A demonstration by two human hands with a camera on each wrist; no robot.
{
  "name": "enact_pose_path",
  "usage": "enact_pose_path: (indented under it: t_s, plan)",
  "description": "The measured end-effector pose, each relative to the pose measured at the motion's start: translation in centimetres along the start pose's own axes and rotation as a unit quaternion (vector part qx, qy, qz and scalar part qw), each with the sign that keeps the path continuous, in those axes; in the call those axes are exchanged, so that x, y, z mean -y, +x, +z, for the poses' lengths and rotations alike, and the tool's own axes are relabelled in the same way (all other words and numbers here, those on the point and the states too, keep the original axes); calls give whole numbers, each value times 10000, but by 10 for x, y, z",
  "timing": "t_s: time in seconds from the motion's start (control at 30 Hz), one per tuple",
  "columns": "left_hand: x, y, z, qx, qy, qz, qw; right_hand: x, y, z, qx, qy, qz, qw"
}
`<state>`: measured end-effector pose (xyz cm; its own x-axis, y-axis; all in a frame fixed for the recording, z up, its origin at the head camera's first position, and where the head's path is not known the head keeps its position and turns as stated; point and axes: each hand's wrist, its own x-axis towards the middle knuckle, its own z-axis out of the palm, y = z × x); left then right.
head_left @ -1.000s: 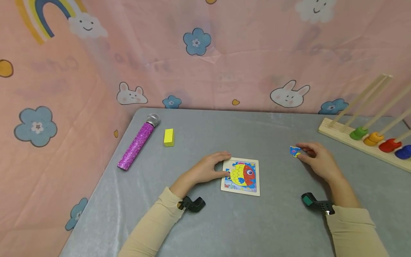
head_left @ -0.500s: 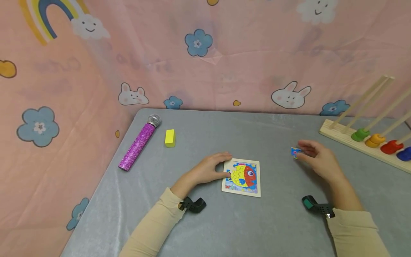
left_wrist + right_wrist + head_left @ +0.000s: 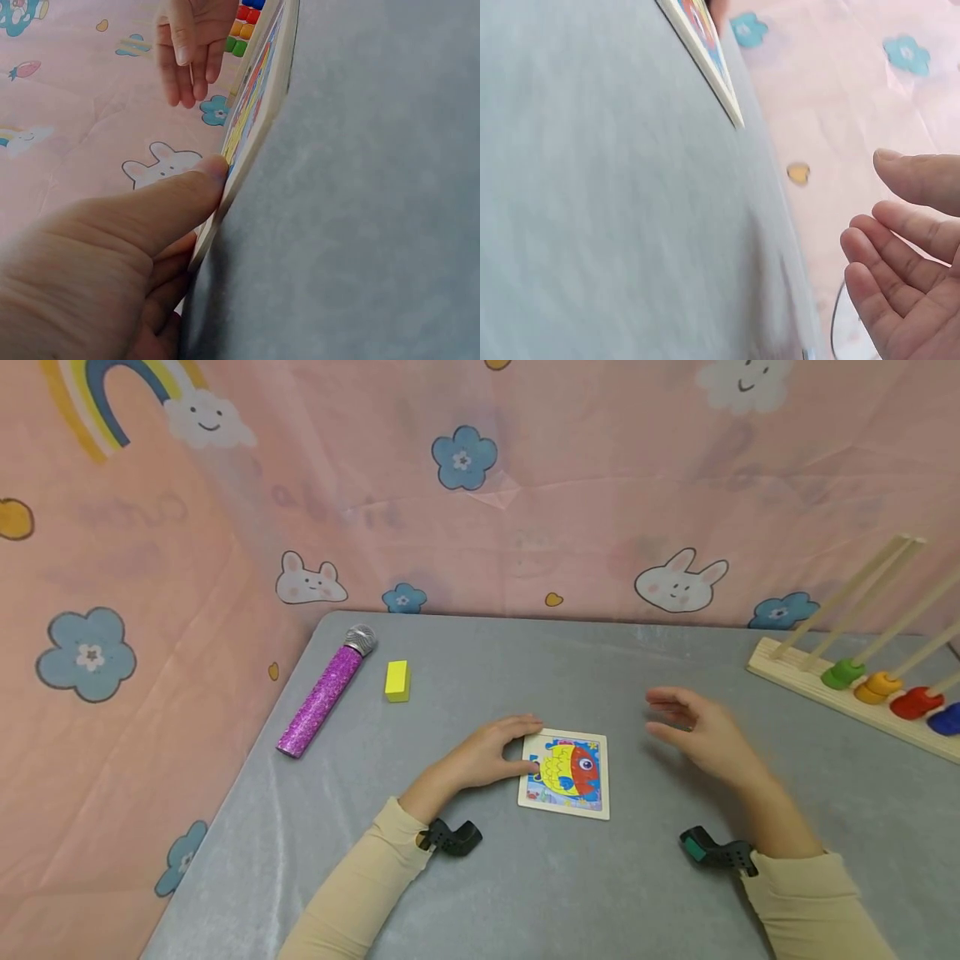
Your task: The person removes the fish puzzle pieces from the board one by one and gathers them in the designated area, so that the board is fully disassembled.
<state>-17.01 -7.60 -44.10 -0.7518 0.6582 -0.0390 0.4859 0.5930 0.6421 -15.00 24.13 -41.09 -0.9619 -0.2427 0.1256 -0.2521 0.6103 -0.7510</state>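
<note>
A square wooden jigsaw puzzle (image 3: 566, 777) with a yellow and red fish lies flat on the grey table (image 3: 465, 902). My left hand (image 3: 480, 756) grips its left side: the thumb lies over the edge onto the picture, and the forefinger reaches the far left corner. In the left wrist view the other fingers curl beside the puzzle's edge. Off to the right of the puzzle, my right hand (image 3: 701, 731) hovers above the table. Its fingers (image 3: 889, 270) are loosely bent, thumb apart, holding nothing. The small blue puzzle piece seen earlier is out of sight in the head view.
A purple glitter microphone (image 3: 322, 697) and a yellow block (image 3: 397, 682) lie at the back left. On the far right stands a wooden peg stand (image 3: 802, 675) with coloured beads. Pink printed cloth (image 3: 540, 510) rises behind the table.
My right hand has let go of the small blue puzzle piece and moved left towards the puzzle, hiding the spot where the piece was. My left hand has stayed on the puzzle.
</note>
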Motion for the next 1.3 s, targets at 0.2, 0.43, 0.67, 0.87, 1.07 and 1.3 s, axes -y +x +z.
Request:
enact_pose_path:
  t_s: [0.2,0.43,0.67,0.87,1.07,1.3]
  plan:
    - [1,0,1,-23,100,42,9999,19,5,16,499,85,-24,9987]
    - [3,-1,2,-76,100,103,9999,33,15,40,1016,338,-153,9941]
    - [3,0,0,-66,79,79,9999,42,25,59,1380,715,-285,9874]
    - [2,0,-1,-11,51,69,10000,39,25,70,1504,581,-308,9864]
    - [2,0,-1,-10,28,89,10000,35,22,77,1279,141,-599,9899]
    - [4,0,0,-8,68,91,9999,32,20,84,1211,-260,-897,9882]
